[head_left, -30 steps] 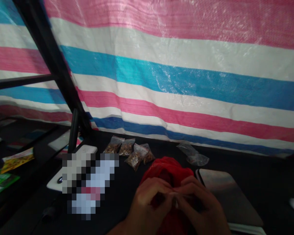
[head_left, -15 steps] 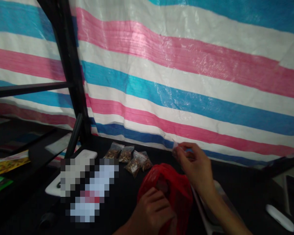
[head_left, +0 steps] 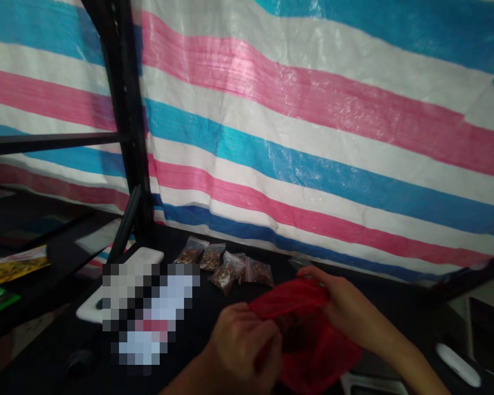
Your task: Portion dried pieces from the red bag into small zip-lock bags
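A red plastic bag (head_left: 308, 340) lies on the dark table in front of me. My left hand (head_left: 241, 345) is closed on its near left edge. My right hand (head_left: 346, 310) grips its far right edge, and the bag's mouth is stretched between the two. Behind the bag lies a row of several small clear packets (head_left: 226, 266) filled with brown bits. Another clear packet (head_left: 298, 262) peeks out just behind my right hand.
A striped pink, white and blue tarp (head_left: 313, 137) hangs behind the table. A black metal frame post (head_left: 123, 109) stands at the left. A white device (head_left: 107, 296) lies at the left, partly blurred out. A white object (head_left: 456, 365) rests at the far right.
My right hand came down from the far side of the table and took hold of the red bag's right edge. One more filled packet now lies in the row. The bag is spread wider.
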Tool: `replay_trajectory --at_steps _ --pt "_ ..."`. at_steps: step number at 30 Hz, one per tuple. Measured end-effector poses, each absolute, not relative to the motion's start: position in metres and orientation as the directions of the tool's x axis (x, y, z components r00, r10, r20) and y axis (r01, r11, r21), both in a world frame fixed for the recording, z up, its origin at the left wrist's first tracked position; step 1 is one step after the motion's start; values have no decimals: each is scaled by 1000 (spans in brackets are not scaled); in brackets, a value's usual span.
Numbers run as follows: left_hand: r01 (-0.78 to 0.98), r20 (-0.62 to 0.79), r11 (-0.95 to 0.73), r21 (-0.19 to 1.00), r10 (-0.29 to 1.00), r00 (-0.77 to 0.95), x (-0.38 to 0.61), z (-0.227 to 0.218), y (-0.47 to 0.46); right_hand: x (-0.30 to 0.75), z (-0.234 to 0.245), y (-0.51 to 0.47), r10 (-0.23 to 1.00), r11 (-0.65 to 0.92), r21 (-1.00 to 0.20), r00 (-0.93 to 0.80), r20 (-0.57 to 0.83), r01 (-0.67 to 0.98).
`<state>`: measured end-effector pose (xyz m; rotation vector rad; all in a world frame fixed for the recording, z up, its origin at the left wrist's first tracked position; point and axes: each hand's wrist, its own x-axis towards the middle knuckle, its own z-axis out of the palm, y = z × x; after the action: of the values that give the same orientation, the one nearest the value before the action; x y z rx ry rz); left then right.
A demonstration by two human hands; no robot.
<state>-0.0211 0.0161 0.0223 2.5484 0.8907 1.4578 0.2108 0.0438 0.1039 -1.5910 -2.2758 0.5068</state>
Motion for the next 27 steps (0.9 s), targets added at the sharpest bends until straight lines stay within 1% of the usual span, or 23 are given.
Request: replay_trajectory --at_steps 2,3,5,7,9,10,11,12,13,15,17,18,20,22,24,27 --pt "515 806 -786 342 527 269 -30 36 20 219 109 35 935 309 -473 -355 -7 825" --pt "561 799 -753 344 548 246 -34 41 22 221 111 31 929 307 -470 -368 -40 828" --pt "627 768 -699 342 593 241 -36 44 26 223 112 24 929 293 -445 -362 -79 846" --pt "631 736 -694 346 618 276 -35 42 28 220 110 22 943 284 -428 -330 -36 858" --pt "534 727 -780 326 568 386 -32 36 29 215 105 22 930 356 -436 -360 77 827" --pt "459 717 -834 306 519 465 -30 34 28 211 100 22 905 420 -430 -406 128 799" --pt "392 691 -874 287 472 547 -28 31 26 208 95 22 873 483 -399 -466 147 779" --pt "350 643 -895 278 444 625 -27 29 25 204 89 22 844 531 -349 -520 134 772" --pt "344 573 -896 282 444 689 -26 28 23 201 82 20 825 559 -288 -556 100 778" --pt "428 416 -854 295 518 747 -24 27 20 197 68 17 831 552 -169 -555 34 816" --pt "546 303 -787 285 615 728 -24 30 20 196 56 14 861 507 -107 -508 25 855" --pt "601 279 -750 276 661 696 -24 32 21 197 51 13 876 482 -92 -481 36 871" --pt "687 279 -680 258 733 620 -24 36 23 200 45 14 901 433 -55 -430 60 900" --pt "731 298 -634 251 769 565 -23 36 26 205 42 16 917 392 -25 -388 89 920" --pt "740 299 -619 261 781 548 -23 33 28 210 42 18 924 370 1 -368 103 929" --pt "738 268 -606 297 795 545 -23 24 28 215 48 20 920 384 26 -385 75 923"
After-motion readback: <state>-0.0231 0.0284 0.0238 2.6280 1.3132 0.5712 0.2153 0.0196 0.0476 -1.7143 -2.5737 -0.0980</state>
